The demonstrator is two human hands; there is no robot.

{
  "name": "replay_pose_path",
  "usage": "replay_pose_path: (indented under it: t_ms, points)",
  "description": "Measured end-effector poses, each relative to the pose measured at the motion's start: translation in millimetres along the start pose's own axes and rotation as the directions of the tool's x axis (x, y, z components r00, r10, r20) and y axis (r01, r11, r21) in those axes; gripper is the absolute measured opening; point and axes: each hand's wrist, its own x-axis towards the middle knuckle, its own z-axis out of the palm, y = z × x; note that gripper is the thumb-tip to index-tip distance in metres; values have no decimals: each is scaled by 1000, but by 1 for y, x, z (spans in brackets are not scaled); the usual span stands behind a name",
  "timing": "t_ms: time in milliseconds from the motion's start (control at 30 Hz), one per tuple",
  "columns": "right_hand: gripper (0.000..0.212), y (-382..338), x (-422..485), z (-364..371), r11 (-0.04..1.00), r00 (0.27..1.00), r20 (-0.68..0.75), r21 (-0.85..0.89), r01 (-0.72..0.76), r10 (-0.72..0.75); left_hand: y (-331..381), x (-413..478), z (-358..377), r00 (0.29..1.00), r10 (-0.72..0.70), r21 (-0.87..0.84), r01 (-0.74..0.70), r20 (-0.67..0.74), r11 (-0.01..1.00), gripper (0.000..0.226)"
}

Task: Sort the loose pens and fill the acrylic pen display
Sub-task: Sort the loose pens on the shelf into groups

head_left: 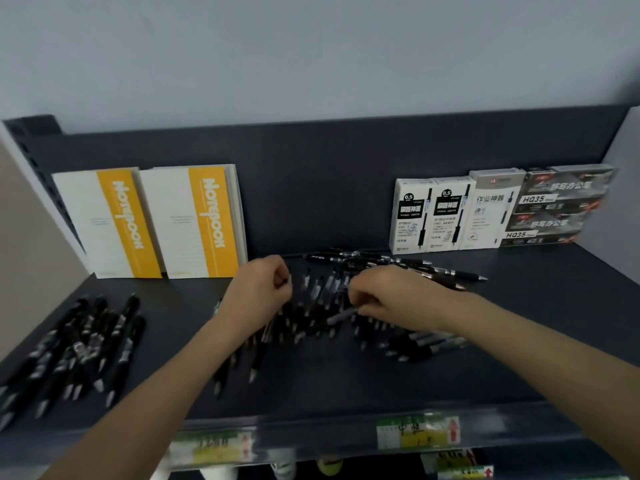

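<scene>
Pens: picking through the middle heap on the shelf, pinching one grey pen in the fingers of the right hand, curling the left hand (its hold unclear), leaving one batch apparently sorted at left and the acrylic display, nowhere showing, seemingly unfilled.

On a dark shelf, the person's left hand and right hand hover over a scattered row of dark pens. The right hand pinches a grey-barrelled pen, while the left hand's curled fingers seem to pinch a dark pen end, though blur leaves this uncertain. A heap of black pens lies at the left, more pens lie behind the right hand, and two yellow-and-white notebooks and several pen boxes stand against the back panel.
</scene>
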Motion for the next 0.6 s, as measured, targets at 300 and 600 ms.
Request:
replay_pose_path:
  t_ms: [300, 600]
  points:
    - [15, -15, 80, 47, 971, 989, -96, -223, 86, -109, -30, 11, 4, 990, -138, 133, 133, 30, 982, 8]
    - [17, 32, 32, 22, 988, 971, -184, 28, -151, 154, -8, 9, 8, 997, 68, 69, -71, 38, 995, 8]
